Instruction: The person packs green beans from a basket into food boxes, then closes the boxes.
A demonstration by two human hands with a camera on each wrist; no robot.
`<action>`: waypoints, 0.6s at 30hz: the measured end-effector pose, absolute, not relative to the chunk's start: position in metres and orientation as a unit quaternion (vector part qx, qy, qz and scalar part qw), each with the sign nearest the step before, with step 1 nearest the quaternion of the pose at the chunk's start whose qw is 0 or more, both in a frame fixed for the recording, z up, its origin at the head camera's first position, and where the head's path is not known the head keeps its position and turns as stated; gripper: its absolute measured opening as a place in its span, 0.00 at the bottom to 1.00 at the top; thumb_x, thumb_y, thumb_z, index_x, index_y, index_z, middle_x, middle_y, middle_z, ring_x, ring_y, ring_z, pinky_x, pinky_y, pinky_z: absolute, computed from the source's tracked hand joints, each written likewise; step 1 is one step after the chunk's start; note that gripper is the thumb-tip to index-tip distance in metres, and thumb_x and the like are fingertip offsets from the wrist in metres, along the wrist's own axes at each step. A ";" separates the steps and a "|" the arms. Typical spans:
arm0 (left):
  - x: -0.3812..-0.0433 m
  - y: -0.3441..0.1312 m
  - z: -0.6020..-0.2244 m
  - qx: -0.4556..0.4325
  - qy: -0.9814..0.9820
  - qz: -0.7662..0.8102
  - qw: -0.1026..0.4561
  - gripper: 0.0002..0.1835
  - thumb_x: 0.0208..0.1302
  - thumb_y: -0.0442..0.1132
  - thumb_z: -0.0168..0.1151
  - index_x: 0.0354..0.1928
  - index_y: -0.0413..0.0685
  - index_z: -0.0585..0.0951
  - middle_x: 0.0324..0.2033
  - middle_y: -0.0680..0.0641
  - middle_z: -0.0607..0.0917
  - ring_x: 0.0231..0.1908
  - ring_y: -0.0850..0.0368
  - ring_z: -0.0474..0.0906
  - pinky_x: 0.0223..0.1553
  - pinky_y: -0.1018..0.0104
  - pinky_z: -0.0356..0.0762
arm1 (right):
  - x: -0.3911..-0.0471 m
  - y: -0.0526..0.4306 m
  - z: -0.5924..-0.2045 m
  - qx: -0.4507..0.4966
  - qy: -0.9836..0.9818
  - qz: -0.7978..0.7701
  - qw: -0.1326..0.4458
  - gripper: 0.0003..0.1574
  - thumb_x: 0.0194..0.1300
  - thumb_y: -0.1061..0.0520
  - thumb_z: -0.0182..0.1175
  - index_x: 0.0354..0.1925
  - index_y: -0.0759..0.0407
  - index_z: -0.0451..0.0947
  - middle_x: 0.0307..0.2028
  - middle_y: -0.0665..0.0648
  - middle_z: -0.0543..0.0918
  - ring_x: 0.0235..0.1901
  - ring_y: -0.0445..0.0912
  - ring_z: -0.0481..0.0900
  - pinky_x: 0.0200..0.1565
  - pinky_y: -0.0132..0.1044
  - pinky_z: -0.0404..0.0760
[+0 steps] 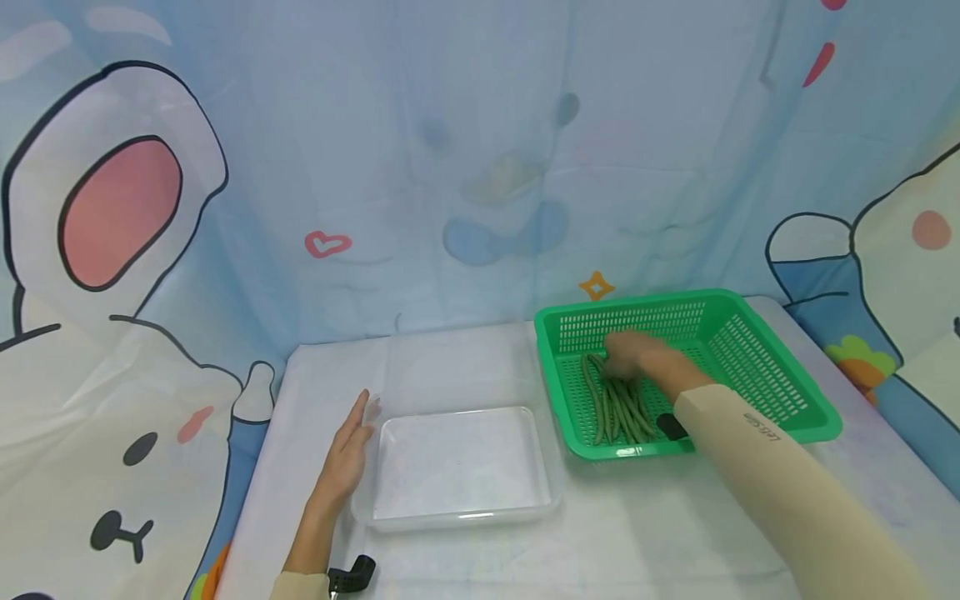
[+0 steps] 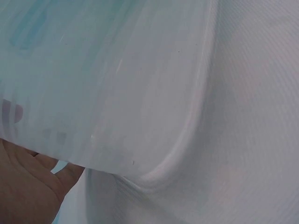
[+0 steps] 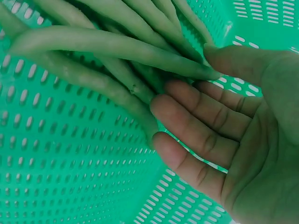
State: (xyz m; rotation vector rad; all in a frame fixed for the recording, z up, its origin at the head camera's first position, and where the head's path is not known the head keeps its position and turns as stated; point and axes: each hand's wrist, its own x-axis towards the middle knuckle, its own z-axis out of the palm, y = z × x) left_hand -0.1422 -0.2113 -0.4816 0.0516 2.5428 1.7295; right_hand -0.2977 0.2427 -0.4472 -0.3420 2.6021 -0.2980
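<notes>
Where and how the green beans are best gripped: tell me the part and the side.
Probably around the middle of the green beans, from above and the right, thumb and fingers across them. They are long and thin and lie bunched roughly lengthwise near the left wall of the basket, with bare floor to their right.

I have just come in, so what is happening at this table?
A person's right hand is inside the green perforated plastic basket, its fingers at the ends of the long green beans there. The left hand touches the side of the clear rectangular plastic container. No beans lie in that container.
</notes>
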 end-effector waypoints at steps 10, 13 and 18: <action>-0.157 -0.222 -0.519 0.013 0.831 0.556 0.013 0.28 0.77 0.41 0.32 0.76 0.59 0.48 0.74 0.56 0.50 0.74 0.56 0.39 0.71 0.49 0.38 | -0.300 0.242 -0.452 -0.128 0.953 -0.124 0.245 0.09 0.67 0.57 0.58 0.33 0.62 0.79 0.22 0.59 0.82 0.20 0.50 0.82 0.20 0.37 0.77; -0.157 -0.223 -0.520 0.008 0.832 0.554 0.015 0.28 0.77 0.41 0.32 0.76 0.59 0.47 0.74 0.56 0.49 0.74 0.56 0.38 0.71 0.49 0.37 | -0.300 0.241 -0.451 -0.136 0.953 -0.135 0.235 0.11 0.68 0.58 0.56 0.32 0.62 0.79 0.22 0.60 0.81 0.19 0.50 0.80 0.19 0.37 0.75; -0.158 -0.222 -0.521 0.011 0.830 0.557 0.017 0.28 0.77 0.40 0.31 0.76 0.57 0.46 0.75 0.55 0.49 0.74 0.55 0.37 0.71 0.50 0.36 | -0.300 0.235 -0.439 -0.150 0.954 -0.155 0.206 0.14 0.70 0.59 0.51 0.30 0.63 0.77 0.19 0.58 0.77 0.15 0.47 0.74 0.20 0.38 0.72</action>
